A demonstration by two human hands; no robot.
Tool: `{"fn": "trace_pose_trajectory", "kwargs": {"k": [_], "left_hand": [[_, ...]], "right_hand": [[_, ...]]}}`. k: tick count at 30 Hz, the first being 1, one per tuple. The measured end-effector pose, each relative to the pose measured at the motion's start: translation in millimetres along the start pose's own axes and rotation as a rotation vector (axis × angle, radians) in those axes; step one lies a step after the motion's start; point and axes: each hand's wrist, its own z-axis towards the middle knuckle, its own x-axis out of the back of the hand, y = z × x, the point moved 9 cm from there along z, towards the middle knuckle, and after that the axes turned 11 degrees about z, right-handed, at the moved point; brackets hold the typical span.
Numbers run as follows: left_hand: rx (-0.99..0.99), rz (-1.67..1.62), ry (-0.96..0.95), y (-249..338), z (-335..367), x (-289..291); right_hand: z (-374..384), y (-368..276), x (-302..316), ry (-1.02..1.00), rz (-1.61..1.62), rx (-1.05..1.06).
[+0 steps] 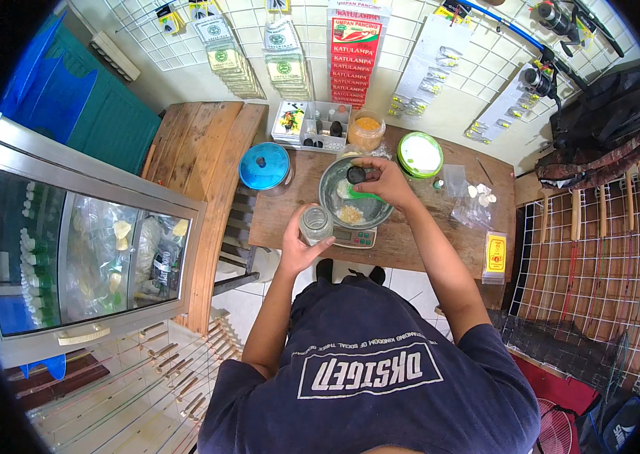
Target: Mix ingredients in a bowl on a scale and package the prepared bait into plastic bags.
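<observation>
My left hand (297, 244) is wrapped round a clear open-topped jar (315, 222), held beside the near left rim of a grey bowl (383, 221). Over the bowl's far side, my right hand (386, 181) pinches a small round black cap (356, 175). Pale yellowish crumbs (350, 215) and whitish powder lie in the bowl. A bright green patch (365, 195) shows under my right hand, which partly hides it. Beneath the bowl, the near edge of a digital scale (358, 238) sticks out.
On the wooden table (426, 242) stand a blue-lidded pot (265, 165), a tub of orange grains (366, 132), a green-rimmed tub (420, 154) and a divided organizer (325, 136). White discs (480, 194) and yellow packets (495, 253) lie at right. A glass-fronted cabinet (93, 261) stands left.
</observation>
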Motion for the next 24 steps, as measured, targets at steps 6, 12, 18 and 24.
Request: {"fn": "trace_pose_trajectory", "kwargs": {"k": [6,12,18,24], "left_hand": [[0.034,-0.033,-0.009,0,0,-2],[0.034,-0.031,-0.021,6,3,-3],[0.043,-0.035,-0.019,7,2,-3],[0.038,-0.018,0.014,7,2,-2]], "right_hand": [[-7,22,-2,-0.051,-0.508,0.008],[-15,38,-13,-0.153,-0.779,0.244],[-29,39,-40,-0.293,-1.052,0.372],[-42,10,-55,-0.325,-1.177,0.601]]}}
